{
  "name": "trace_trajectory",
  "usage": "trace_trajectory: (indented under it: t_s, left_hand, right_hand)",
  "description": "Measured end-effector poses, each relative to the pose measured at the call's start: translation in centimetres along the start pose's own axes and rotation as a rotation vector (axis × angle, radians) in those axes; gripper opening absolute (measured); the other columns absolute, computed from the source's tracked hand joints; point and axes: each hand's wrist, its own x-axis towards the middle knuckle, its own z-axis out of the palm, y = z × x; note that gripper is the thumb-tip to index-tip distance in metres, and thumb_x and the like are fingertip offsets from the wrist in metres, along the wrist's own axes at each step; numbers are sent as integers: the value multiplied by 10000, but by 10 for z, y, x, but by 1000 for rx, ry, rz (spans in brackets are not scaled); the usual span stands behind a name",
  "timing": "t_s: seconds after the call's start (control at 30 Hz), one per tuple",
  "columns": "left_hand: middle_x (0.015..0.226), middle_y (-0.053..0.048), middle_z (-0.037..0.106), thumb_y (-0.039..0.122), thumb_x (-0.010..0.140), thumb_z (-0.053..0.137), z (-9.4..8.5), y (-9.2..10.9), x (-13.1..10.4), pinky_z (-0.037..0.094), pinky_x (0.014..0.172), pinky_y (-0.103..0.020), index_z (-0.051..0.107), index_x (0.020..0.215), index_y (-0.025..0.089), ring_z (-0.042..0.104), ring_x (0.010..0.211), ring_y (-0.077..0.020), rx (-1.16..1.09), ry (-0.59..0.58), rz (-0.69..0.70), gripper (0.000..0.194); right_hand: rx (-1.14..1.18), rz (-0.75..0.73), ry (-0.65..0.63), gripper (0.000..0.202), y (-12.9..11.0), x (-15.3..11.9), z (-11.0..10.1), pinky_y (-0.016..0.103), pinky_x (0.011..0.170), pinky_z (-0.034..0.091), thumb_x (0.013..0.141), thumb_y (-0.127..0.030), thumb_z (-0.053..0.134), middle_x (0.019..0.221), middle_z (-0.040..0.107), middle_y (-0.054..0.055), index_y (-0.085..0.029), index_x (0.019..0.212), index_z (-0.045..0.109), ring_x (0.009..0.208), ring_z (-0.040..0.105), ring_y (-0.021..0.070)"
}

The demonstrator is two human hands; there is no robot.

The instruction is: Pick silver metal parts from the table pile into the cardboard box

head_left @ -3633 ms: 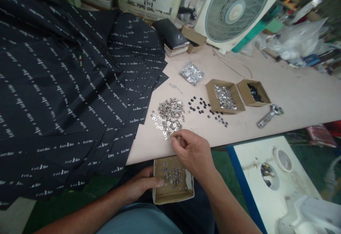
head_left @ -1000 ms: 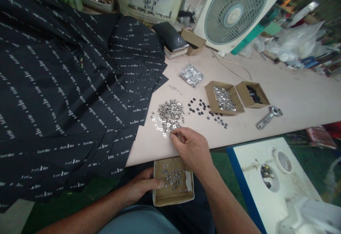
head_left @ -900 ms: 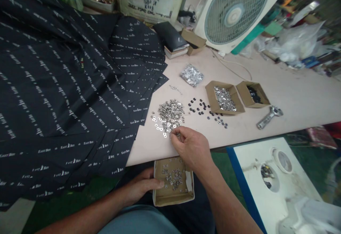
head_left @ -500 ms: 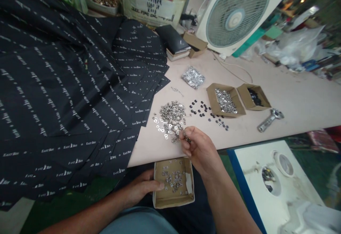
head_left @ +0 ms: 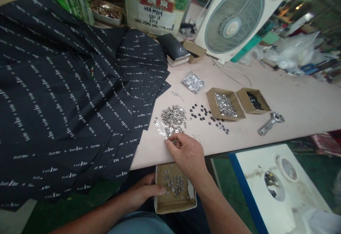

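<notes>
My left hand (head_left: 147, 190) grips the left side of a small cardboard box (head_left: 166, 207), its thumb over the rim. Small metal pieces (head_left: 176, 185) lie scattered inside. The box is just below the table's front edge. My right hand (head_left: 186, 152) is over the near edge of a pile of small metal parts (head_left: 173, 116). Its fingers are curled together around some of the metal parts. Flat shiny washers (head_left: 161, 129) lie at the pile's left side. Small black discs (head_left: 201, 111) are spread to the right of the pile.
Black printed fabric (head_left: 66, 92) covers the left side. A bag of silver parts (head_left: 193, 82), a box of metal parts (head_left: 226, 105), a box of black parts (head_left: 254, 100) and a metal tool (head_left: 270, 124) lie on the table (head_left: 298, 101). A fan (head_left: 234, 22) stands behind.
My right hand has moved left and slightly down along the pile's near edge, its fingers still curled. My left hand still holds the box. The whole view has shifted slightly.
</notes>
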Motion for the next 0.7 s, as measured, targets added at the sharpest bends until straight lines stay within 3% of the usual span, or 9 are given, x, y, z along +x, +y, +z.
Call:
trace_trajectory:
  t_s: [0.13,0.3,0.4,0.57,0.7]
  left_hand:
    - [1259,-137,793,263,784,754,-1,-3,1,494,1091,-510,705,1348,153,732,1140,-365,0,2,13,577]
    - [1248,-138,796,261,771,758,1,0,1,461,1132,-527,709,1341,153,701,1212,-377,-9,-2,0,582]
    - [1255,-141,793,270,770,757,1,2,0,452,1143,-531,716,1330,149,693,1222,-382,-13,-5,6,574]
    - [1274,-142,784,296,768,766,1,2,-1,462,1129,-536,719,1326,146,707,1186,-382,1,0,-2,580]
    - [1266,-140,787,314,773,770,3,4,0,461,1128,-532,722,1328,154,701,1194,-383,7,-1,3,579]
  right_hand:
    - [-104,8,42,183,-4,2,6,294,605,321,887,-372,686,621,604,-24,-256,747,708,593,533,166]
    - [-70,11,46,168,-8,4,4,289,590,301,849,-293,657,578,556,-38,-250,688,675,567,495,153]
    - [199,112,-6,142,-5,4,-3,283,579,323,812,-303,671,561,498,-50,-240,684,666,567,459,146]
    - [1003,359,-87,164,5,1,-20,249,467,234,765,-359,693,665,494,-44,-240,749,581,527,330,113]
    - [1362,367,-129,121,9,0,-26,236,471,308,745,-349,634,866,612,17,-255,803,586,614,436,135]
